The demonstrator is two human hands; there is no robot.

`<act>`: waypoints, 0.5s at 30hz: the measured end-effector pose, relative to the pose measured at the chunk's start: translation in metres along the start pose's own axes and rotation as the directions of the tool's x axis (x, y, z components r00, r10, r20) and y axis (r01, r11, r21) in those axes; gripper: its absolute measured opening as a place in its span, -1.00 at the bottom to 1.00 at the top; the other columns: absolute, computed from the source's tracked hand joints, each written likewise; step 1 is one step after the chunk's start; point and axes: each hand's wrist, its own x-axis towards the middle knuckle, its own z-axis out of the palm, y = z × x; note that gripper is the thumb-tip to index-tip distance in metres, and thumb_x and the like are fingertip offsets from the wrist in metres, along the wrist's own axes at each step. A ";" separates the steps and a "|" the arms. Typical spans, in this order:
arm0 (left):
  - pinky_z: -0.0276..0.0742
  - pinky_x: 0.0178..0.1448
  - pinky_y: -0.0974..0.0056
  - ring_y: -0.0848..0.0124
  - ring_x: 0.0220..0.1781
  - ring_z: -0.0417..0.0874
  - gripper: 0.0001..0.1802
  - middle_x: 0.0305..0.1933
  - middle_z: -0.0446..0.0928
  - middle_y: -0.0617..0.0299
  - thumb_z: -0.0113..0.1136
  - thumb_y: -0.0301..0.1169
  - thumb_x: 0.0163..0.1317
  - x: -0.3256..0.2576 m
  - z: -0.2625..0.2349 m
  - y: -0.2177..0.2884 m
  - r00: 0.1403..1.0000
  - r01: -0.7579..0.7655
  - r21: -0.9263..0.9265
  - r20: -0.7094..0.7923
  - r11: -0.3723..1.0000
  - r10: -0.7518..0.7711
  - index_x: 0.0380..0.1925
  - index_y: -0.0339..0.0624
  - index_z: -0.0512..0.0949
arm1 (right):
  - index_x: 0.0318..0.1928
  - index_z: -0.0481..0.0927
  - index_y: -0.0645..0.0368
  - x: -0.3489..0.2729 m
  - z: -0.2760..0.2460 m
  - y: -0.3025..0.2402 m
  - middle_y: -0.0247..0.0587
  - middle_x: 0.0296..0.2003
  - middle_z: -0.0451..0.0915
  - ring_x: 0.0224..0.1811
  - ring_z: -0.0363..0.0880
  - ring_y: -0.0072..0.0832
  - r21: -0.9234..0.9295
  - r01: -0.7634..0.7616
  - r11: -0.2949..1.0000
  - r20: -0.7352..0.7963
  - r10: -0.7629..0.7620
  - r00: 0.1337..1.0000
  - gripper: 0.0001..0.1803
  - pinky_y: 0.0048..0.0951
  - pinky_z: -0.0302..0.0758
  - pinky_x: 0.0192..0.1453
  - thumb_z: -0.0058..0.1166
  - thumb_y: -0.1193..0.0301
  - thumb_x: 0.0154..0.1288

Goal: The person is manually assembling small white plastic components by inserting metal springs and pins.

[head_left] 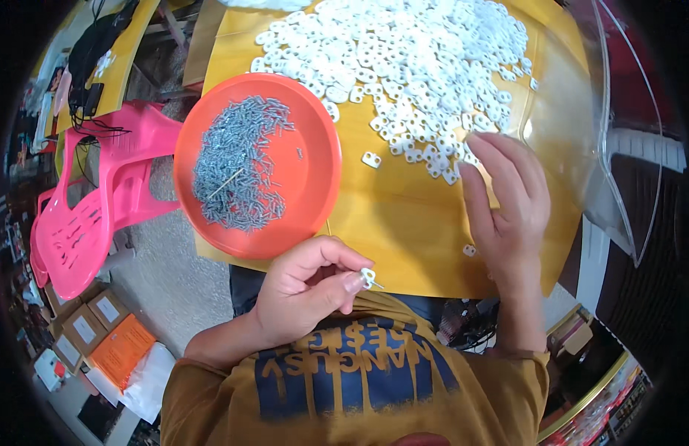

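White clip (368, 277) (nail through it) between left hand (307, 290) fingertips

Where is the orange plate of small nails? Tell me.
In the head view the orange plate sits on the left part of the yellow table, left of the white clip pile and above the left hand.

Small white plastic clip (368, 277) with nail, pinched above the lap.

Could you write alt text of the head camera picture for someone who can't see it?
A person's left hand pinches a small white plastic clip, while the right hand rests at the edge of a heap of white clips on a yellow table. An orange dish holds small grey nails.
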 end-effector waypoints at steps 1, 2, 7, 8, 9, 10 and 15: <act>0.33 -0.46 0.55 0.62 -0.54 0.41 -0.87 -0.40 0.41 0.23 -0.05 -0.61 0.14 0.000 -0.002 0.001 1.000 0.000 0.006 -0.020 1.000 0.000 -0.28 -0.31 0.40 | -0.25 0.52 0.25 0.013 0.008 -0.003 -0.11 -0.31 0.52 -0.26 0.49 -0.27 0.004 0.010 1.000 0.007 -0.010 1.000 -0.74 -0.42 0.41 -0.18 0.10 0.60 -0.05; 0.31 -0.51 0.55 0.59 -0.57 0.41 -0.87 -0.41 0.38 0.20 -0.07 -0.63 0.12 0.001 -0.004 0.002 0.999 0.003 0.013 -0.038 1.000 -0.003 -0.30 -0.31 0.39 | -0.27 0.53 0.24 0.024 0.014 -0.005 -0.13 -0.34 0.51 -0.29 0.48 -0.28 0.018 0.061 0.998 0.016 -0.062 0.998 -0.76 -0.42 0.41 -0.22 0.10 0.61 -0.06; 0.32 -0.49 0.54 0.59 -0.54 0.43 -0.87 -0.40 0.38 0.21 -0.07 -0.62 0.13 0.002 -0.016 0.011 1.000 -0.006 -0.020 -0.020 1.000 0.005 -0.29 -0.32 0.39 | -0.32 0.53 0.18 0.067 0.059 -0.011 -0.21 -0.45 0.49 -0.39 0.45 -0.27 0.029 0.205 0.978 0.082 -0.207 0.975 -0.79 -0.37 0.40 -0.33 0.08 0.59 -0.07; 0.33 -0.48 0.54 0.58 -0.53 0.43 -0.87 -0.40 0.38 0.21 -0.08 -0.62 0.13 0.002 -0.019 0.012 1.000 -0.006 -0.013 -0.009 1.000 0.006 -0.29 -0.32 0.39 | -0.31 0.52 0.18 0.073 0.064 -0.011 -0.20 -0.42 0.49 -0.35 0.44 -0.25 0.036 0.184 0.982 0.129 -0.188 0.974 -0.79 -0.35 0.40 -0.28 0.07 0.58 -0.06; 0.33 -0.48 0.54 0.58 -0.53 0.43 -0.87 -0.40 0.38 0.21 -0.08 -0.62 0.13 0.002 -0.022 0.014 1.000 -0.009 -0.018 -0.010 1.000 0.009 -0.29 -0.32 0.39 | -0.31 0.52 0.18 0.077 0.071 -0.009 -0.20 -0.42 0.49 -0.35 0.44 -0.25 0.036 0.189 0.981 0.133 -0.192 0.972 -0.79 -0.35 0.40 -0.28 0.07 0.58 -0.06; 0.34 -0.44 0.54 0.62 -0.51 0.42 -0.86 -0.39 0.40 0.25 -0.06 -0.61 0.15 0.002 -0.025 0.015 1.000 -0.004 -0.022 0.005 1.000 0.004 -0.26 -0.32 0.40 | -0.30 0.52 0.18 0.080 0.079 -0.007 -0.19 -0.39 0.49 -0.31 0.44 -0.25 0.031 0.189 0.981 0.137 -0.192 0.972 -0.78 -0.34 0.39 -0.25 0.07 0.58 -0.06; 0.35 -0.38 0.54 0.64 -0.48 0.42 -0.83 -0.37 0.44 0.27 -0.02 -0.59 0.15 -0.001 -0.036 0.023 1.000 0.001 -0.039 0.029 0.999 0.000 -0.23 -0.31 0.41 | -0.26 0.51 0.18 0.088 0.082 -0.009 -0.17 -0.28 0.47 -0.23 0.42 -0.24 -0.020 0.228 0.974 0.261 -0.215 0.941 -0.75 -0.31 0.37 -0.15 0.08 0.57 -0.06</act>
